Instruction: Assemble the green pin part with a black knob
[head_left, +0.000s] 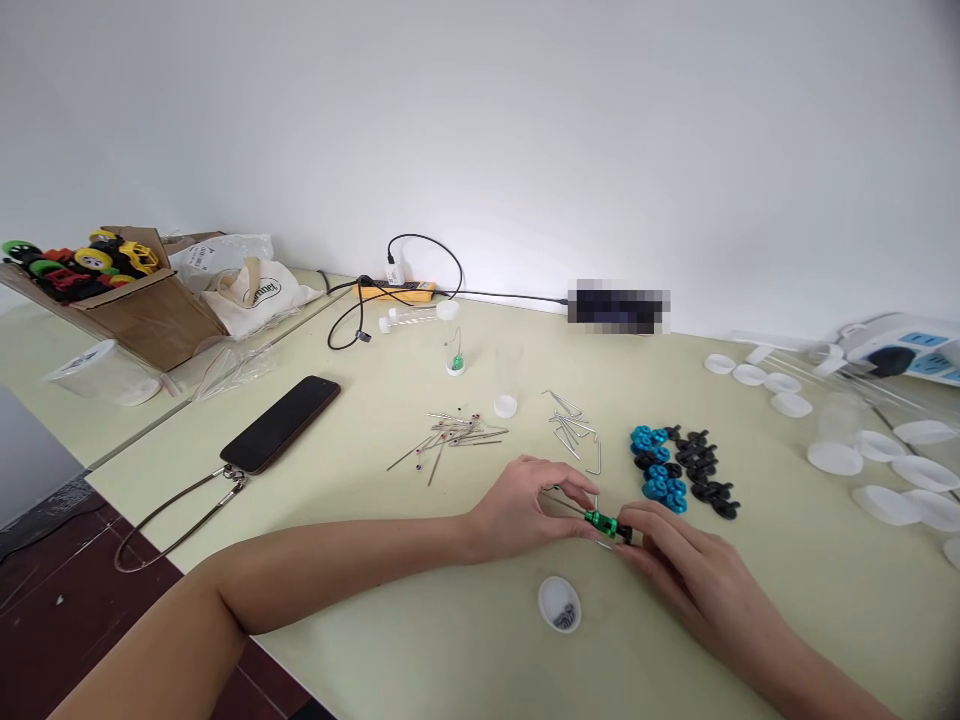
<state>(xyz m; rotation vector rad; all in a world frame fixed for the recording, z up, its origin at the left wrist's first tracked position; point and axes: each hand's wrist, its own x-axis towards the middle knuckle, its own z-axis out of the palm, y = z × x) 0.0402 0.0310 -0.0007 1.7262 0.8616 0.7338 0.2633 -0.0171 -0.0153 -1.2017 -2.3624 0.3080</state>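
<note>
Presently pinching shiny green metal cylinder (601,522) in left hand (514,510), small black piece (625,534) in right hand (694,570), low over pale-green table (435,640) | apparently joined, fit unclear | loose alongside: round blue metal parts (664,488)

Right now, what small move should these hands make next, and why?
Probably a gentle press of the black piece against the green part: the right hand pinches the black piece at one end, and the left hand holds near the other.
</note>
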